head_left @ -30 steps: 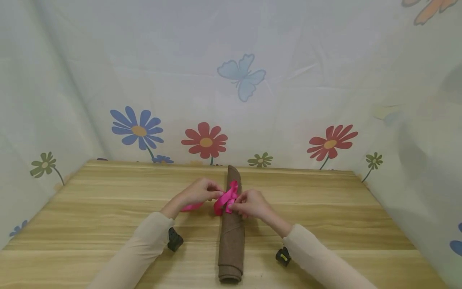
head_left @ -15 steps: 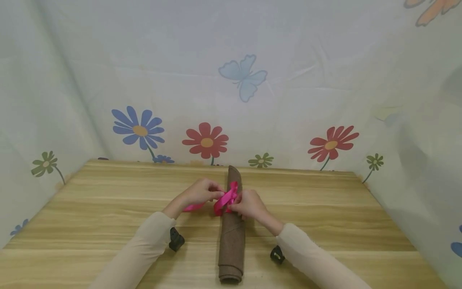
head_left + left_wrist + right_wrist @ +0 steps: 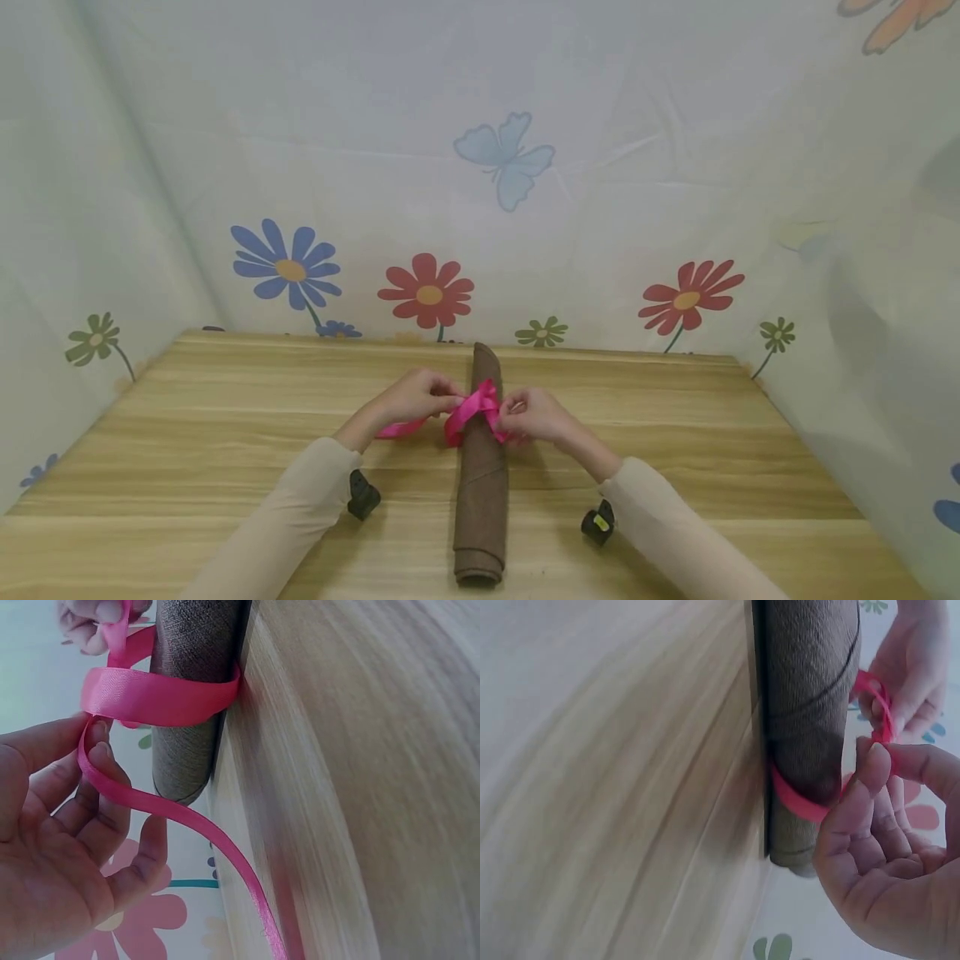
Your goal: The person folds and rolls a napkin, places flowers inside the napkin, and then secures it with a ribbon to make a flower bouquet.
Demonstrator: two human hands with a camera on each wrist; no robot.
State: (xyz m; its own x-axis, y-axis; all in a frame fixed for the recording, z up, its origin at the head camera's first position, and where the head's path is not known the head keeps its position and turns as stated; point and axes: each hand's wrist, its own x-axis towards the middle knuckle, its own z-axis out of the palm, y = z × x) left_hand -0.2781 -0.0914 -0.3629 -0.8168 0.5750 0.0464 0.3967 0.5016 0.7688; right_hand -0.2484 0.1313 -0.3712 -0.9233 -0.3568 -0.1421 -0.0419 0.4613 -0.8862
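Observation:
A brown rolled cloth (image 3: 482, 492) lies lengthwise on the wooden table, its far end close to the back edge. Around its upper part runs a bright pink ribbon (image 3: 157, 697), with a loop on top. My left hand (image 3: 416, 396) pinches the ribbon between thumb and forefinger on the left side, and a loose tail trails from it down to the table. On the right side my right hand (image 3: 900, 847) pinches another part of the ribbon between thumb and index finger, just above the roll. The knot area is partly hidden by the fingers in the right wrist view.
The wooden table (image 3: 225, 400) reaches back to a white curtain (image 3: 337, 167) printed with flowers and butterflies, which also hangs at both sides. A small black wrist camera (image 3: 363, 496) shows under the left sleeve, and a second black camera (image 3: 598, 523) under the right.
My right hand has shifted from on top of the roll to its right side, drawing its part of the ribbon along. My left hand stays nearly in place.

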